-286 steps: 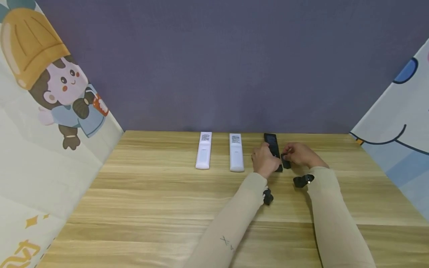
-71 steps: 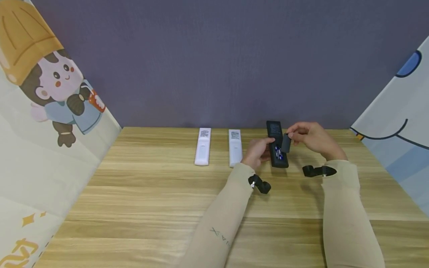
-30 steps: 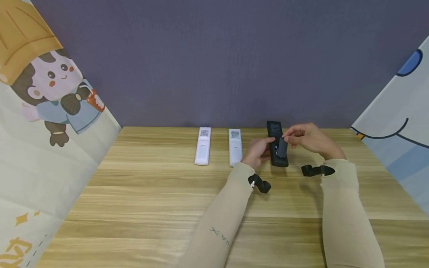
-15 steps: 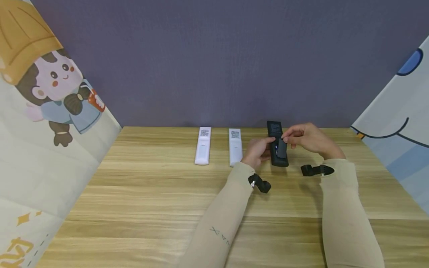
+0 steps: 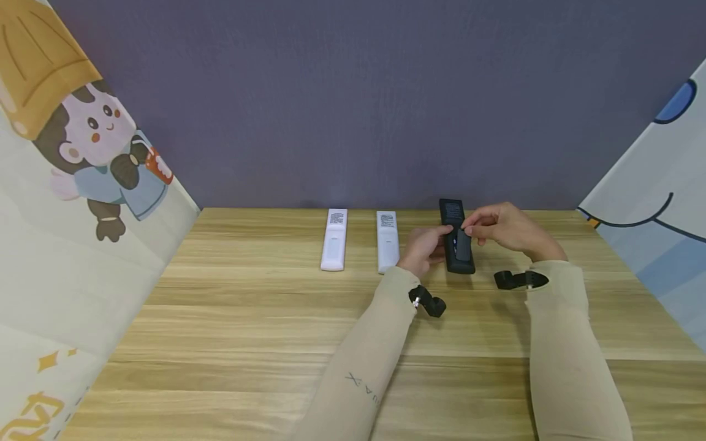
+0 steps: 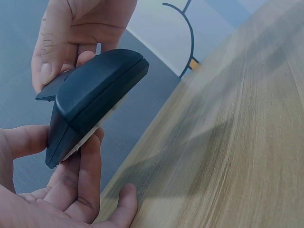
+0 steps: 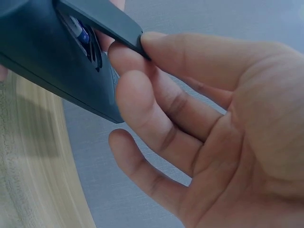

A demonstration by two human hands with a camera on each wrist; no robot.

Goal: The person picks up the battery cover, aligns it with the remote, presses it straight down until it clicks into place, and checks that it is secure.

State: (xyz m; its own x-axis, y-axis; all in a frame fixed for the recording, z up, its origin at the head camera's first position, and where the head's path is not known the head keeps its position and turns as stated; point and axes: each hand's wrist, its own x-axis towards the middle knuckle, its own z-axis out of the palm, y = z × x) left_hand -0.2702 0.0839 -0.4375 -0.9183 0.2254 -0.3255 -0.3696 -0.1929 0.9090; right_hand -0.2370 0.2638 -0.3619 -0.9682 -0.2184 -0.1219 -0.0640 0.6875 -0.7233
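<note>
My left hand [image 5: 423, 250] grips a black remote control [image 5: 453, 211] by its sides, thumb on one edge and fingers beneath. In the left wrist view the remote [image 6: 102, 88] is held up off the wooden surface, tilted. Between thumb and index finger, my right hand [image 5: 504, 226] pinches the upper end of the dark battery cover [image 5: 464, 246]. The cover's lower end lies at the remote's back, while its pinched end stands raised over the battery compartment. Through the gap in the right wrist view, a blue-and-silver battery [image 7: 81, 33] shows; the cover hides most of the compartment.
Two white remotes, one [image 5: 334, 242] farther left and one [image 5: 388, 242] beside my left hand, lie back side up on the wooden table [image 5: 248, 331]. A dark panel [image 5: 331, 110] rises behind the table. Printed sheets flank both sides.
Earlier the black remote lay on the table and the cover was beside it. The cover has since moved left over the battery compartment, and over the last second its raised end has come slightly lower.
</note>
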